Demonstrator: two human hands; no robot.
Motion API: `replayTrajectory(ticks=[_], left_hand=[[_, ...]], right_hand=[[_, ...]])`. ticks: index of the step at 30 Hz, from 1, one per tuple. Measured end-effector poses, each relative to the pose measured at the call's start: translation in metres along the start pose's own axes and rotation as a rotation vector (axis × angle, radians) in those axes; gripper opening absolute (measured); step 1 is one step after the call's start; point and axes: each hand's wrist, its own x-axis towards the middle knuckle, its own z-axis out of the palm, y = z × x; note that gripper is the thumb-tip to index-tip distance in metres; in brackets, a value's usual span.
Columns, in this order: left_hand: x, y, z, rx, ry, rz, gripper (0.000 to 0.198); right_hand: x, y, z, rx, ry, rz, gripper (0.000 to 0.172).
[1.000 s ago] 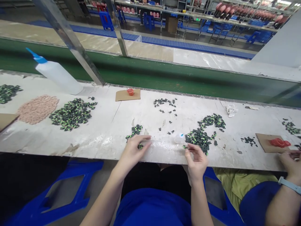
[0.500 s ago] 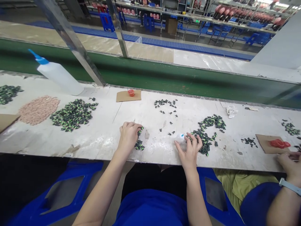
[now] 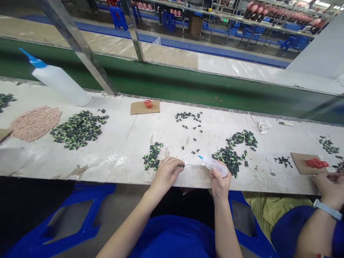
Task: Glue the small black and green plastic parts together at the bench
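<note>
On the bench (image 3: 115, 145), a bottle (image 3: 63, 85) occupies the far edge, left, behind a heap of parts (image 3: 79, 130). Right of it, same edge, lies cardboard (image 3: 138, 109) (cup (image 3: 147, 104) on top). Toward the near edge, the left hand (image 3: 167, 171) is right of the left pile (image 3: 152, 156); the right hand (image 3: 221, 183), dispenser (image 3: 213, 164) in it, is before the right pile (image 3: 229, 159).

From my end, the white tabletop (image 3: 120, 132) comes through bright and fairly evenly lit, with glare patches to the left of the left hand (image 3: 166, 173) and between the hands, while the floor (image 3: 126, 208) below is dim and the ceiling lights (image 3: 322, 4) burn out at top right. I see wide-angle stretching toward the edges, notably on the large bottle (image 3: 63, 84). The small bottle (image 3: 216, 166) in the right hand (image 3: 221, 182) reads clearly enough for me, but the distant shelves (image 3: 279, 12) look soft.
</note>
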Motion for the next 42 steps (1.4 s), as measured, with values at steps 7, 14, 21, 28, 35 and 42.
replayTrajectory(ticks=[7, 14, 21, 28, 35, 42], left_hand=[[-0.004, -0.001, -0.005, 0.002, 0.059, -0.046, 0.008], [-0.008, -0.007, 0.004, 0.019, 0.166, -0.031, 0.012], [-0.007, -0.006, 0.004, 0.037, 0.177, -0.017, 0.007], [-0.007, -0.004, 0.003, 0.016, 0.200, -0.005, 0.006], [-0.006, -0.002, 0.001, 0.031, 0.187, -0.017, 0.002], [-0.006, -0.003, 0.002, 0.033, 0.197, -0.018, 0.001]], right_hand=[[0.002, -0.002, 0.013, -0.119, -0.063, 0.051, 0.031], [-0.006, -0.005, 0.016, -0.333, -0.123, -0.024, 0.035], [-0.006, -0.002, 0.017, -0.368, -0.158, -0.007, 0.036], [-0.007, -0.003, 0.019, -0.358, -0.175, 0.005, 0.034], [-0.007, -0.006, 0.021, -0.369, -0.152, 0.003, 0.038], [-0.007, -0.005, 0.020, -0.346, -0.129, 0.012, 0.037]])
